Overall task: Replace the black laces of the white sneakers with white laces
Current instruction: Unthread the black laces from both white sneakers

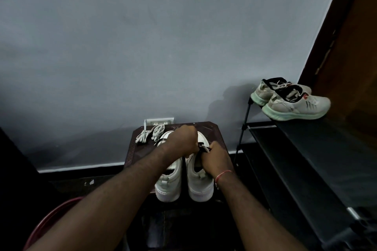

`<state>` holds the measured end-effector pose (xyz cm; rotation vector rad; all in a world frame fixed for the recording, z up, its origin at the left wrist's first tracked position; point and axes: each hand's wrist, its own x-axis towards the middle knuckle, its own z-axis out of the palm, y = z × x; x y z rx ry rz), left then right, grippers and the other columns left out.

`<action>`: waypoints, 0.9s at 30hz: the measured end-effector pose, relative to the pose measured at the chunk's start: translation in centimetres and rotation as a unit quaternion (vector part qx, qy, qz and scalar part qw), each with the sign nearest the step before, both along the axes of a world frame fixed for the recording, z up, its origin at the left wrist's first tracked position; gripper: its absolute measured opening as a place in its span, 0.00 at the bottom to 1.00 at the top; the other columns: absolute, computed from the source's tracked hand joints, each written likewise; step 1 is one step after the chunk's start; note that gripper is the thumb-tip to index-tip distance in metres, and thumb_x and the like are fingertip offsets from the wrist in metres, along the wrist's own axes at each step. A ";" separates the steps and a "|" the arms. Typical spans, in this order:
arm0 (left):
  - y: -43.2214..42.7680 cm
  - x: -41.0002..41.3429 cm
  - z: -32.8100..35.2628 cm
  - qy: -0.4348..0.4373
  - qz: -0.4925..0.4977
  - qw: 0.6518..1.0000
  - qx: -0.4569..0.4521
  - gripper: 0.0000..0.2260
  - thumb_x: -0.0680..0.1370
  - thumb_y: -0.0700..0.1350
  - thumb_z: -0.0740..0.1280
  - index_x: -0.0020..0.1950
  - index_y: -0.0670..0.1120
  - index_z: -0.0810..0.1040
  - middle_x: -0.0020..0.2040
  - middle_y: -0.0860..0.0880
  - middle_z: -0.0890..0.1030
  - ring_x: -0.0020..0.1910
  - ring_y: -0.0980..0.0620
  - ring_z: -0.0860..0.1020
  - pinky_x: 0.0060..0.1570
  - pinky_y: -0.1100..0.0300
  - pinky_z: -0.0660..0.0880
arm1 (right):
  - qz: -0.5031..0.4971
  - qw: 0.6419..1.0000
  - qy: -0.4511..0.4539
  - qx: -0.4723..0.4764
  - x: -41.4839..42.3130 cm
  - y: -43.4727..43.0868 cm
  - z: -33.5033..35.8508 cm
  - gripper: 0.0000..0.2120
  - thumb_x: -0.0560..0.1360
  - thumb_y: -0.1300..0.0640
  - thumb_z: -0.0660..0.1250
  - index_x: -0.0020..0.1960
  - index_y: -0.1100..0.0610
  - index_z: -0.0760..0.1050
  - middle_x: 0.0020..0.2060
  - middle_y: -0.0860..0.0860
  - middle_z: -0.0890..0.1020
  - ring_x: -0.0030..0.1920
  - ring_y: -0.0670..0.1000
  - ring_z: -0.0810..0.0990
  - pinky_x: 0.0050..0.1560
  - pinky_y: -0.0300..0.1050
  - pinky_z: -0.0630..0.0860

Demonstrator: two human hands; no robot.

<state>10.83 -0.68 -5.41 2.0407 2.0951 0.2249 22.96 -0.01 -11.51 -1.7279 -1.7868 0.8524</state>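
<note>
Right sneaker (201, 185) on the stool (214, 130), heel toward me, left sneaker (169, 187) just beside it. My right hand (214, 159) pinches its black lace (204, 148) at the tongue. My left hand (181, 138) curls just beyond, grip hidden. White laces (151, 133) lie bundled beyond it, leftward.

We are looking at two white sneakers (201, 187) on a dark brown table (213, 129), one carrying a black lace (203, 148). Beside them we are seeing white laces (151, 135), slightly greyish. The wall (142, 47) is showing flat blue-grey. On the black rack (306, 149), off-white running shoes (293, 105) are showing mint-green soles, black linings, dark stripes and a red mark. A red thread (223, 175) is circling the right wrist.
</note>
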 end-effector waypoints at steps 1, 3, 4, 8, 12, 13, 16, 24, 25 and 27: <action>-0.1 0.0 0.0 -0.007 0.009 1.000 -0.001 0.07 0.69 0.42 0.71 0.45 0.42 0.82 0.43 0.43 0.84 0.41 0.43 0.83 0.45 0.50 0.81 | -0.001 1.000 0.004 0.000 0.0 0.0 0.0 0.11 0.68 0.49 0.64 0.47 0.54 0.73 0.51 0.56 0.81 0.54 0.59 0.79 0.50 0.47 0.75; -0.1 0.0 0.0 -0.021 0.011 1.000 -0.003 0.08 0.69 0.42 0.71 0.46 0.41 0.83 0.44 0.42 0.84 0.43 0.43 0.83 0.46 0.49 0.81 | -0.002 1.000 0.006 -0.001 0.0 0.0 -0.1 0.10 0.68 0.50 0.65 0.47 0.53 0.73 0.51 0.56 0.81 0.54 0.59 0.79 0.49 0.47 0.74; 0.0 -0.2 0.0 -0.027 0.003 1.000 -0.007 0.08 0.70 0.41 0.70 0.47 0.40 0.83 0.45 0.41 0.84 0.45 0.42 0.82 0.47 0.49 0.80 | -0.003 1.000 0.006 -0.003 0.0 0.0 -0.1 0.11 0.69 0.49 0.65 0.47 0.54 0.73 0.51 0.56 0.81 0.54 0.59 0.79 0.49 0.47 0.74; -0.1 -0.7 0.1 -0.062 -0.015 0.998 -0.026 0.08 0.73 0.40 0.68 0.50 0.39 0.82 0.48 0.41 0.83 0.49 0.43 0.81 0.47 0.59 0.76 | -0.004 1.000 0.003 -0.004 0.0 0.1 -0.2 0.12 0.69 0.48 0.65 0.48 0.54 0.72 0.52 0.56 0.81 0.54 0.60 0.79 0.49 0.48 0.74; -0.4 -1.1 -0.2 -0.068 -0.009 0.998 0.010 0.04 0.71 0.38 0.69 0.44 0.43 0.83 0.45 0.45 0.85 0.46 0.47 0.82 0.44 0.60 0.75 | 0.001 1.000 0.013 -0.009 -0.1 0.1 -0.2 0.10 0.69 0.50 0.64 0.47 0.54 0.72 0.51 0.57 0.81 0.54 0.60 0.79 0.50 0.48 0.75; -0.5 -1.2 -0.2 -0.069 -0.004 0.997 0.018 0.04 0.71 0.37 0.69 0.43 0.43 0.83 0.44 0.45 0.85 0.46 0.47 0.82 0.44 0.60 0.75 | 0.001 1.000 0.014 -0.010 -0.1 0.1 -0.2 0.10 0.69 0.50 0.64 0.47 0.54 0.72 0.51 0.57 0.81 0.54 0.60 0.79 0.49 0.48 0.74; -1.0 -2.5 0.4 -0.057 0.002 0.997 0.047 0.05 0.72 0.37 0.68 0.44 0.44 0.82 0.44 0.46 0.84 0.46 0.49 0.81 0.43 0.62 0.72 | 0.000 1.000 0.010 -0.012 0.0 0.1 -0.3 0.08 0.68 0.52 0.63 0.46 0.54 0.71 0.50 0.57 0.81 0.53 0.59 0.79 0.49 0.47 0.73; -3.6 -9.3 4.7 -0.027 0.057 0.993 0.102 0.04 0.72 0.36 0.70 0.44 0.43 0.82 0.42 0.44 0.83 0.39 0.48 0.78 0.38 0.62 0.68 | -0.007 1.000 0.005 -0.018 -0.2 0.3 -0.5 0.10 0.69 0.52 0.64 0.48 0.54 0.74 0.51 0.54 0.82 0.54 0.58 0.80 0.51 0.46 0.74; -3.8 -10.0 5.2 -0.027 0.062 0.992 0.110 0.03 0.73 0.35 0.70 0.44 0.42 0.82 0.42 0.44 0.83 0.36 0.50 0.76 0.36 0.63 0.68 | -0.007 1.000 0.002 -0.018 -0.1 0.3 -0.5 0.10 0.68 0.52 0.64 0.48 0.54 0.74 0.51 0.55 0.81 0.54 0.58 0.80 0.51 0.46 0.74; -4.0 -11.1 5.9 -0.032 0.079 0.989 0.122 0.04 0.74 0.35 0.70 0.43 0.43 0.81 0.40 0.45 0.81 0.31 0.53 0.75 0.32 0.64 0.68 | -0.005 1.000 -0.003 -0.018 -0.1 0.3 -0.4 0.08 0.68 0.53 0.63 0.46 0.53 0.72 0.51 0.56 0.81 0.53 0.58 0.80 0.51 0.46 0.75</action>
